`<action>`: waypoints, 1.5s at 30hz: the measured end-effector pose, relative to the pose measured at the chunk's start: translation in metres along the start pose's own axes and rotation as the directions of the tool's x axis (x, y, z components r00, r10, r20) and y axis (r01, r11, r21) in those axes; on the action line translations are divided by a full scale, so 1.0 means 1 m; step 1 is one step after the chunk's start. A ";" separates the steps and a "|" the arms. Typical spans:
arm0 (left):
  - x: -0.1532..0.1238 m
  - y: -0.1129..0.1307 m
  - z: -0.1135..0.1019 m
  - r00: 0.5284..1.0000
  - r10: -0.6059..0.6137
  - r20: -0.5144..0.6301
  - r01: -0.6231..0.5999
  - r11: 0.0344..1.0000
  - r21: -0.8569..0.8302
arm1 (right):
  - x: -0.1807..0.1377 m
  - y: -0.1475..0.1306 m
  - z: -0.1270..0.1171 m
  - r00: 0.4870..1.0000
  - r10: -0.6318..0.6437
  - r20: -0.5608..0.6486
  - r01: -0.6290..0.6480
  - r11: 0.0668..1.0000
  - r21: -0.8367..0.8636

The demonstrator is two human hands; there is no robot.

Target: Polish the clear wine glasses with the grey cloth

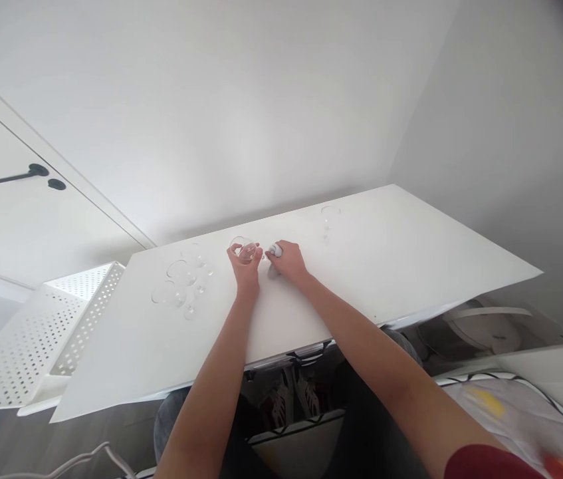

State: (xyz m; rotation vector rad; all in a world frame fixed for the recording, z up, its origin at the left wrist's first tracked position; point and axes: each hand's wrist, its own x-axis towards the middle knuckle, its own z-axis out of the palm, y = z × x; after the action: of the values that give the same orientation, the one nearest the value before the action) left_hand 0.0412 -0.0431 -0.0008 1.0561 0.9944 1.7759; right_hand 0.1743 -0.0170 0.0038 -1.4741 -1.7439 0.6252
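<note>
My left hand [246, 271] is wrapped round a clear stemmed glass [242, 243] above the white table [306, 306], its bowl tilted up toward the left. Just to the right, my right hand [290, 261] is closed on a bunched pale grey cloth [275, 250], close to the foot end of the glass. Several more clear stemmed glasses [178, 269] are grouped to the left of my left hand. A single clear stemmed glass [330, 224] is near the table's back edge, right of my hands.
A white perforated rack [56, 326] adjoins the table's left end. Behind the table rises a white wall [261, 106], with a dark door handle [24, 173] on the left. My legs and shoes are under the front edge. Patterned bedding [505, 406] lies at lower right.
</note>
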 end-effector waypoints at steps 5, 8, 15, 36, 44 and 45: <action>0.001 -0.002 -0.003 0.998 0.013 -0.063 -0.011 0.999 0.031 | -0.011 -0.005 -0.001 0.922 -0.301 0.244 0.331 0.939 -0.092; 0.002 -0.004 -0.004 0.998 0.006 -0.061 -0.004 0.999 0.041 | -0.016 -0.011 -0.004 0.862 -0.343 0.374 0.424 0.891 -0.161; 0.004 -0.008 -0.003 1.000 -0.024 -0.018 0.026 0.994 0.107 | -0.023 -0.029 0.002 0.869 -0.173 0.463 0.375 0.841 -0.391; 0.007 -0.018 -0.007 0.984 -0.144 -0.104 0.156 0.980 0.121 | -0.015 -0.018 -0.022 0.941 0.339 0.019 -0.254 0.740 -0.623; 0.007 -0.017 -0.008 0.989 -0.115 -0.088 0.128 0.979 0.162 | -0.009 -0.014 -0.026 0.889 0.459 0.012 -0.359 0.712 -0.603; 0.006 -0.017 -0.008 0.989 -0.114 -0.090 0.128 0.979 0.161 | -0.008 -0.012 -0.027 0.881 0.473 0.005 -0.376 0.706 -0.600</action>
State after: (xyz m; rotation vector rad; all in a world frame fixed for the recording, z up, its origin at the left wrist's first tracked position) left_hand 0.0361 -0.0331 -0.0169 1.0091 1.2488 1.6697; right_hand 0.1885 -0.0299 0.0275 -2.3728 -1.8144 0.4518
